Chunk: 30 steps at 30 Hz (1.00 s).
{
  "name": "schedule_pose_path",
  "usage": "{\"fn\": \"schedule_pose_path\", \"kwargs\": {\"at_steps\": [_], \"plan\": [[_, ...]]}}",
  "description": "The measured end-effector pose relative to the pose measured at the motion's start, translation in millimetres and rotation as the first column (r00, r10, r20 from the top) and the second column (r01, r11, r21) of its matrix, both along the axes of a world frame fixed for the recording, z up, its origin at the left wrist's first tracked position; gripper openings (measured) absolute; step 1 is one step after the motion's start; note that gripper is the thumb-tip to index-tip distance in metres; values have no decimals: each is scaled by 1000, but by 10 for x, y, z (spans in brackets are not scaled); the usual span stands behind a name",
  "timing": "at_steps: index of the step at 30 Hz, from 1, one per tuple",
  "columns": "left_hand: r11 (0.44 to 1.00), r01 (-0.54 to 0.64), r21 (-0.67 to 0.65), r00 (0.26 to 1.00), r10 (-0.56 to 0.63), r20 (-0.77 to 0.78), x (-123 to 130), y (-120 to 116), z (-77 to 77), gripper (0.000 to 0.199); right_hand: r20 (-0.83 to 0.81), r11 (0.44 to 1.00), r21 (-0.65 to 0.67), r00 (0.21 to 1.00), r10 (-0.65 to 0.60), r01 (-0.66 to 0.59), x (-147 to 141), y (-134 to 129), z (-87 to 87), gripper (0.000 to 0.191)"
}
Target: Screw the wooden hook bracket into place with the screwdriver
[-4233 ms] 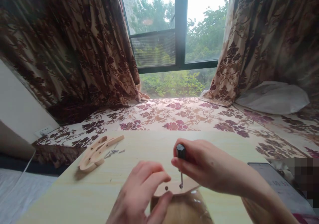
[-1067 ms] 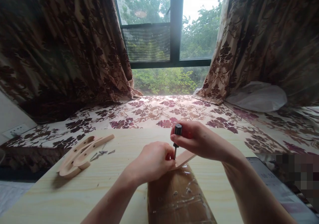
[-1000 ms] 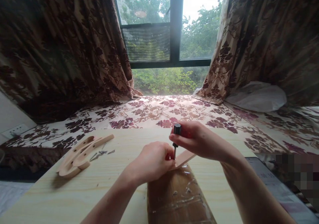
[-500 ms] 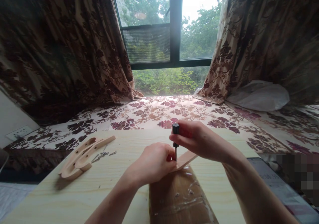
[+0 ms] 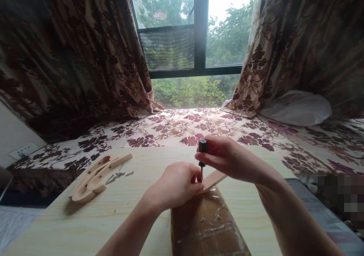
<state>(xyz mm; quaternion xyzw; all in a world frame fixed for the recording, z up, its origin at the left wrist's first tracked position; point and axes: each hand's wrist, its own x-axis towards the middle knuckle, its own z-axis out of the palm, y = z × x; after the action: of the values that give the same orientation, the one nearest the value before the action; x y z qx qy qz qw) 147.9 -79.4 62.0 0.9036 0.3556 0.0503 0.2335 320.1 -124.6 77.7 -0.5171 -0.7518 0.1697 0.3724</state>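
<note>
My right hand (image 5: 224,155) is closed round the black handle of a screwdriver (image 5: 202,146), which stands upright with its shaft pointing down at a pale wooden piece (image 5: 214,181). Pinched at the near end of that piece is my left hand (image 5: 178,184), its fingertips beside the screwdriver's tip; whether a screw sits under the tip is hidden. The wooden piece rests at the far end of a brown block wrapped in clear tape (image 5: 204,225). To the left lie curved wooden pieces with holes (image 5: 95,178), with several screws (image 5: 116,177) close by.
All this is on a light wooden board (image 5: 142,218). A phone or tablet (image 5: 318,214) lies at its right edge, beyond my right forearm. Behind are a flower-patterned cloth surface (image 5: 182,127), curtains, a window and a white plastic bag (image 5: 298,108).
The view has shifted very slightly. My right hand and the screwdriver handle have turned a little; both hands keep their places at the wooden piece.
</note>
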Motion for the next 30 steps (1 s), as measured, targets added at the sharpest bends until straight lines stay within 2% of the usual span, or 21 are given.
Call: {"fn": "schedule_pose_path", "kwargs": {"at_steps": [3,7,11,14,18,20,25,30], "plan": [[1000,3,3,1000,-3,-5,3,2,0,16,0,1000,-10,1000,-8,8,-6,-16,22,20],[1000,0,4,1000,0,-13,8,9,-8,17,-3,998,-31,998,61,-61,-26,-25,47,16],[1000,-5,9,1000,6,-14,8,4,0,15,23,1000,-18,1000,16,-15,-25,21,15,24],[1000,-5,10,1000,5,-16,5,-2,15,15,8,1000,-27,1000,2,-2,-16,33,-4,21],[1000,-6,0,1000,6,-12,1,0,22,16,-91,991,-91,992,91,-100,-4,13,-4,12],[1000,-4,-4,1000,4,-8,1,3,20,16,-114,988,-104,988,102,-114,4,18,-16,16],[1000,2,-8,1000,-2,0,5,2,19,14,-97,998,-53,995,21,-26,14,48,-52,29],[1000,-8,-8,1000,8,10,5,1,5,15,-125,987,-105,986,108,-121,0,7,-4,11]]}}
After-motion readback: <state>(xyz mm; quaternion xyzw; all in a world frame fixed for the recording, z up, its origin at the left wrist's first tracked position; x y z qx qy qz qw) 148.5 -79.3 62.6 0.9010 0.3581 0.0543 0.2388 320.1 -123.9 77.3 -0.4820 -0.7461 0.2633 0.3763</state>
